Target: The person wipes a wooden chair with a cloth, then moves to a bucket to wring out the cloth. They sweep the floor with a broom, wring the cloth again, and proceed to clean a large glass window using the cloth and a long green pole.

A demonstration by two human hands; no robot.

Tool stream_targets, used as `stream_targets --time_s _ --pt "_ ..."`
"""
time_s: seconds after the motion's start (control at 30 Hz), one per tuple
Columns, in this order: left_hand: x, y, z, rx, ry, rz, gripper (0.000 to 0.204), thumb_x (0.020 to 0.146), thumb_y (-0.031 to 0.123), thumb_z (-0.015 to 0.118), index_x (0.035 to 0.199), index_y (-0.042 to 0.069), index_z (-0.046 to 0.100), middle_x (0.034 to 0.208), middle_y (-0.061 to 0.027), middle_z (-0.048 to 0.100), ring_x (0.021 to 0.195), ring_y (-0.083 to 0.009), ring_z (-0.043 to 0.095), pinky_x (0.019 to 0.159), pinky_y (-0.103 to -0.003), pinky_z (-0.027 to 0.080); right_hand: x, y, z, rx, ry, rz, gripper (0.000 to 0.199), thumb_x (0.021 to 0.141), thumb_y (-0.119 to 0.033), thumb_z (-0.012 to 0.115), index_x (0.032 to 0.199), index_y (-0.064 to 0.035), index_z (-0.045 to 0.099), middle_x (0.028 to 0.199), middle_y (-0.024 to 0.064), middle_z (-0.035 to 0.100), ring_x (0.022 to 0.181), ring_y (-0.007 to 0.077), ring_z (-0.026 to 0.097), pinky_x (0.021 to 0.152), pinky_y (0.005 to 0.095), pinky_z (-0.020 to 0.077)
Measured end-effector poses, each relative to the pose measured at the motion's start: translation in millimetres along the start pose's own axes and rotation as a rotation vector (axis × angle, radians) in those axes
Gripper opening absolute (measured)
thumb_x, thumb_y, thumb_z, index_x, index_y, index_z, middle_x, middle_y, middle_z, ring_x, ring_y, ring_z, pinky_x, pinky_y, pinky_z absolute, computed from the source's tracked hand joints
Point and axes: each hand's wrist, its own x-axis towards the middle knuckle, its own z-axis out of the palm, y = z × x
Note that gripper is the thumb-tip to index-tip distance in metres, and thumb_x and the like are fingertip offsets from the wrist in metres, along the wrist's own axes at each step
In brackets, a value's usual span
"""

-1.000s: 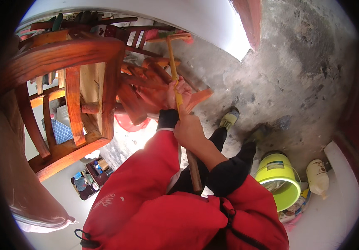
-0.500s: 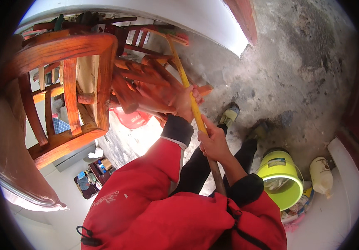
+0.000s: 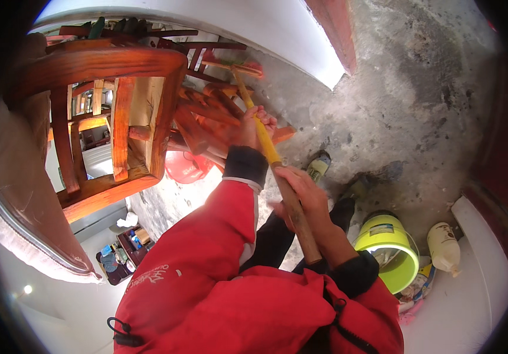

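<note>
A long-handled broom (image 3: 243, 89) slants from the upper middle down towards my body. Its handle is yellow above and bare brown wood at the near end. The wooden head with red and green bristles (image 3: 234, 66) rests near the floor by the far wall, beside chair legs. My left hand (image 3: 257, 126) is wrapped round the yellow part. Lower down, my right hand (image 3: 308, 197) grips the brown part, fingers partly hidden beneath it. Left of my left hand stand red-brown wooden chairs (image 3: 103, 66), one large in view, with several legs (image 3: 206, 115) jumbled behind.
Grey stained concrete floor (image 3: 395, 112) spreads to the right. A yellow-green bucket (image 3: 381, 227) and a whitish bottle (image 3: 443, 245) stand near my right side. A white panel (image 3: 301, 35) juts in at the top. A red plastic thing (image 3: 186, 167) lies under the chairs.
The broom's near end has lifted into fuller view above my jacket. My right hand now sits on the brown part, below the colour join. The whole view has shifted slightly.
</note>
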Motion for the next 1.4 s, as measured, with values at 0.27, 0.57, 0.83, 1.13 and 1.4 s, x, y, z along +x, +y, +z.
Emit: stream_targets --time_s 0.27,0.57,0.83,1.13,1.4 --pt "-5.9 2.6 24.5 0.038 0.061 0.042 0.012 0.093 0.013 0.048 0.083 0.007 0.048 0.06 0.0035 0.041 0.051 -0.011 0.044 0.062 -0.029 0.045 28.3 1.6 -9.9 -0.075 0.129 -0.152 0.034 0.074 0.0 0.068 0.107 -0.0061 0.064 0.097 0.0132 0.065 0.08 0.0283 0.067 0.069 0.0309 0.053" --pt "-25.5 -22.9 58.4 0.3 0.112 0.029 0.01 0.092 0.019 0.052 0.086 0.011 0.048 0.062 0.0026 0.041 0.051 -0.012 0.041 0.06 -0.029 0.043 -3.8 3.6 -10.2 -0.003 0.376 -0.058 0.029 0.074 0.003 0.063 0.103 -0.0025 0.065 0.09 0.0163 0.067 0.081 0.0281 0.068 0.073 0.0305 0.0535" --pt "-31.3 -10.6 44.2 0.159 0.019 0.008 0.009 0.094 0.016 0.05 0.088 0.01 0.049 0.062 0.0022 0.041 0.054 -0.0105 0.042 0.065 -0.029 0.045 -3.8 0.9 -12.5 -0.077 0.199 -0.04 0.028 0.073 -0.005 0.062 0.101 -0.0027 0.065 0.098 0.0162 0.066 0.085 0.0279 0.067 0.075 0.0309 0.0528" --pt "-44.7 -48.3 26.7 0.08 0.025 -0.039 0.01 0.094 0.018 0.05 0.091 0.008 0.05 0.062 0.0001 0.044 0.055 -0.0125 0.044 0.068 -0.031 0.046 -19.6 8.5 -47.3 -0.078 0.191 -0.137 0.033 0.066 0.0 0.065 0.099 -0.004 0.068 0.097 0.0155 0.066 0.075 0.0241 0.068 0.064 0.0269 0.0543" --pt "-5.6 -7.6 17.4 0.295 0.047 0.037 0.011 0.091 0.019 0.053 0.085 0.01 0.049 0.061 0.0009 0.041 0.054 -0.0125 0.043 0.062 -0.03 0.044 -17.3 23.8 2.8 0.141 0.338 0.347 0.023 0.081 -0.004 0.063 0.104 -0.0035 0.065 0.097 0.0117 0.068 0.089 0.024 0.067 0.081 0.0319 0.052"
